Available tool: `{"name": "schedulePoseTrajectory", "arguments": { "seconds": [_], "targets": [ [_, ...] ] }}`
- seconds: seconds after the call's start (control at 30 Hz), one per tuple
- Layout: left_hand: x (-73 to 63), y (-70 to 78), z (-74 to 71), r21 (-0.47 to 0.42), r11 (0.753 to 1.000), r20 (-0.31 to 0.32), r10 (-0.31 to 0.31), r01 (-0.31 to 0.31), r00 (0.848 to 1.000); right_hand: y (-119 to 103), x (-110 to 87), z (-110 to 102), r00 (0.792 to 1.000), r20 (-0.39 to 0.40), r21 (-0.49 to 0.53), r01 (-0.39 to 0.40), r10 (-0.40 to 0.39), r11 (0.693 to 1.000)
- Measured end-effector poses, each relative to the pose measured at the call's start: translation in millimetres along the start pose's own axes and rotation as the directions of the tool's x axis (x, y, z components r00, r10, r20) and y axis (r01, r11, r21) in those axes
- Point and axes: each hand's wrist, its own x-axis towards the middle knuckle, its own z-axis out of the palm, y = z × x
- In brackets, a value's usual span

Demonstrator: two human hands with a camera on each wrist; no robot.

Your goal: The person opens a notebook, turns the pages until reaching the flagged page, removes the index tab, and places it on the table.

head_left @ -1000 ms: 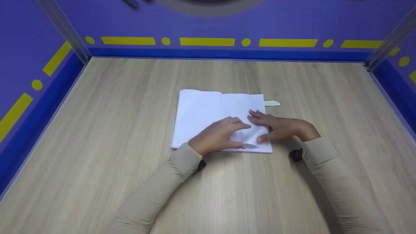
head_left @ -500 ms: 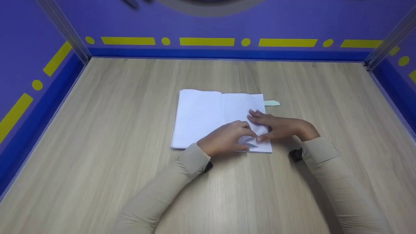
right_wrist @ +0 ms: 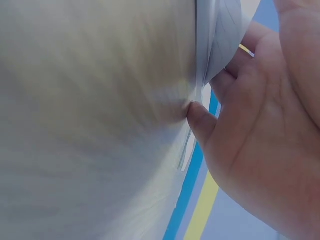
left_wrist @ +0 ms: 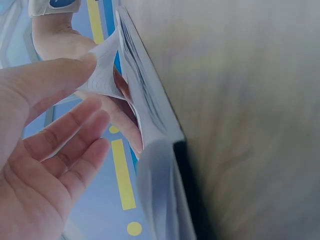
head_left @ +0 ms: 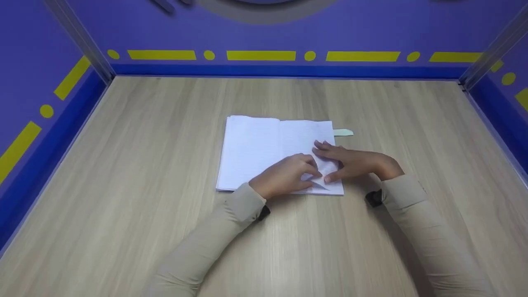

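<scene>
An open lined notebook [head_left: 252, 150] lies on the table. My left hand [head_left: 284, 175] pinches the near right part of a page [left_wrist: 106, 65], its thumb on the paper; in the left wrist view that page stands raised above the stack. My right hand [head_left: 352, 161] rests on the right-hand page with fingers spread, its thumb beside the left fingertips. In the right wrist view the right hand [right_wrist: 255, 125] reaches over the notebook's edge, and the paper [right_wrist: 226, 37] curves up beside its fingers.
A pale green tab [head_left: 343, 132] sticks out from the notebook's right side. Around it spreads the wood-grain table [head_left: 156, 165]. Blue panels [head_left: 264, 37] with yellow marks stand along the back and both sides.
My left hand has moved right along the page, and its fingers and thumb have drawn closer together on the paper. The right hand has stayed in place on the notebook.
</scene>
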Motion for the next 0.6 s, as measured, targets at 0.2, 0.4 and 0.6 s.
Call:
{"name": "schedulePoseTrajectory", "arguments": {
  "seconds": [0.2, 0.4, 0.6],
  "targets": [
    [-1.1, -1.2, 0.0, -0.024, 1.0, -0.016, 0.001, -0.001, 1.0, 0.2, 0.8, 1.7, 1.0, -0.021, -0.003, -0.008, 0.008, 1.0],
    [-3.6, -2.5, -0.6, -0.03, 1.0, -0.058, 0.007, -0.008, 0.998, -2.6, 0.8, 2.6, 0.998, -0.055, 0.02, -0.012, 0.013, 1.0],
    [-6.1, -3.2, -2.7, -0.03, 0.999, -0.1, 0.016, -0.019, 0.995, -5.8, -0.9, 0.7, 0.993, -0.112, 0.015, 0.03, -0.028, 0.999]
  ]
}}
